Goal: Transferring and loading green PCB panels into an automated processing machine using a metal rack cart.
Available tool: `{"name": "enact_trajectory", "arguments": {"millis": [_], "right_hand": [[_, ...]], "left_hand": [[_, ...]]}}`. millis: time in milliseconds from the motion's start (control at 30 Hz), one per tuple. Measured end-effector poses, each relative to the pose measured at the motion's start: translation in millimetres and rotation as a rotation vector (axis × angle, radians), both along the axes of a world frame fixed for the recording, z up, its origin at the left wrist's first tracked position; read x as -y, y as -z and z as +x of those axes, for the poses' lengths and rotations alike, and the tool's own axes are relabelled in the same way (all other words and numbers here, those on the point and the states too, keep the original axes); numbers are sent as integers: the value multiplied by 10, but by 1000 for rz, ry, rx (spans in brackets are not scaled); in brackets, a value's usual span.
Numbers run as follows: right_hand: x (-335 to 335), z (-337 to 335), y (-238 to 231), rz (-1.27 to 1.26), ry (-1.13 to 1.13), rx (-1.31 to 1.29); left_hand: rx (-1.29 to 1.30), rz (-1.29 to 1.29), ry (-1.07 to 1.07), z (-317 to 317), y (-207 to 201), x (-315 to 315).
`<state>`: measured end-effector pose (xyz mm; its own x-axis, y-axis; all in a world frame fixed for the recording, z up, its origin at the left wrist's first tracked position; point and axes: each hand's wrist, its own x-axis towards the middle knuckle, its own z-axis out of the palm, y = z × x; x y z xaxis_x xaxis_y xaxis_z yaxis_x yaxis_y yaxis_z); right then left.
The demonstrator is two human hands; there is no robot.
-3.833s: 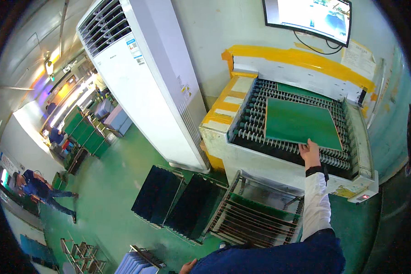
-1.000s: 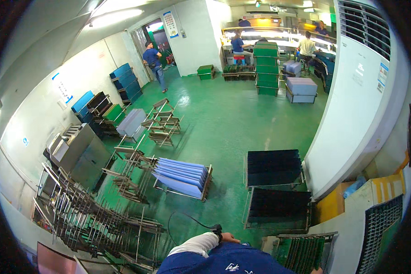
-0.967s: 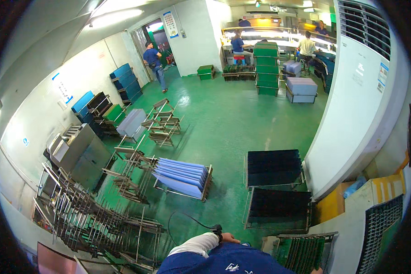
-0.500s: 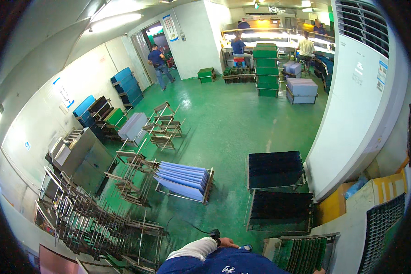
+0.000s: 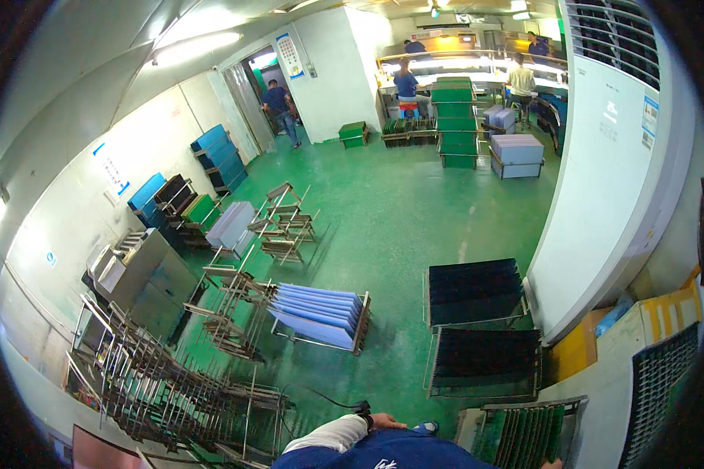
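Low in view, the left forearm, in a white sleeve (image 5: pixel 326 438), angles rightward across the navy top (image 5: pixel 399 456); the left hand (image 5: pixel 387 422) points right. The right hand (image 5: pixel 553 464), mostly cut off, is beside green panels (image 5: pixel 529 436) in a rack (image 5: pixel 536 403). Neither grip can be made out.

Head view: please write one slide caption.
Right hand beside a metal rack of green panels, left hand near a navy top.

Thin green panels (image 5: pixel 489 439) stood on edge in a row, held within a slim-barred metal rack (image 5: pixel 536 403), placed just beside the roller machine (image 5: pixel 655 375), lower ends cut off from view.
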<state>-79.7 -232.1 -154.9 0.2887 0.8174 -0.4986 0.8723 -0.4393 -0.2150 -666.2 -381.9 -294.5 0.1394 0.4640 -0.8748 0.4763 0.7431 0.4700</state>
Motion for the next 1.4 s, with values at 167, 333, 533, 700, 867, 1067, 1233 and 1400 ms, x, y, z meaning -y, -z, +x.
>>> {"name": "enact_trajectory", "arguments": {"millis": [167, 333, 533, 700, 867, 1067, 1233, 1400], "right_hand": [[-16, -129, -144, -5, 13, 15], [-41, 1, 15, 24, 30, -41], [23, -508, -754, -1, 93, -73], [-1, -375, -580, 1, 40, -47], [-8, -340, -489, 7, 13, -1], [-56, 122, 168, 66, -46, 20], [2, -174, -277, 4, 71, -39], [72, -210, -288, 25, 142, -43]], "left_hand": [[6, 11, -4, 7, -103, 25], [0, -13, 30, 13, -122, 26], [-29, 9, 32, 42, -278, 36], [-74, 39, 54, 47, -219, 38], [-84, 56, 74, 30, -97, 61], [-72, 58, 58, 49, -157, 60], [-43, 17, 7, 53, -59, 79], [-46, 85, 65, 77, -180, -3]]}}
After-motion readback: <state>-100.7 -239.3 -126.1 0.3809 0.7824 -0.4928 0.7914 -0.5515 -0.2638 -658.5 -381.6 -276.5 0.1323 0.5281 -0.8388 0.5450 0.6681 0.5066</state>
